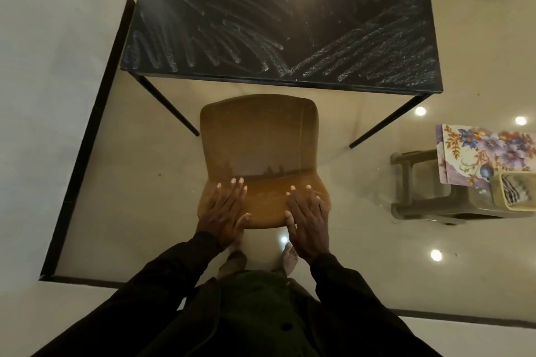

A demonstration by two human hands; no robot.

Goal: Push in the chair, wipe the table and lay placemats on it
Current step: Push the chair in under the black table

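A tan plastic chair (258, 139) stands on the floor just short of the black table (284, 17), its seat pointing toward the table's near edge. The tabletop is dark and streaked with dusty smear marks. My left hand (224, 211) lies flat on the left side of the chair's backrest top, fingers spread. My right hand (307, 217) lies flat on the right side of the same backrest, thumb at the back edge. Flowered placemats (487, 153) lie stacked on a stool at the right.
A grey-green plastic stool (412, 182) at the right carries the mats and a small container with a striped cloth (516, 191). Thin black table legs (165, 107) angle down on both sides of the chair. A dark floor border runs along the left. My bare feet show under the chair back.
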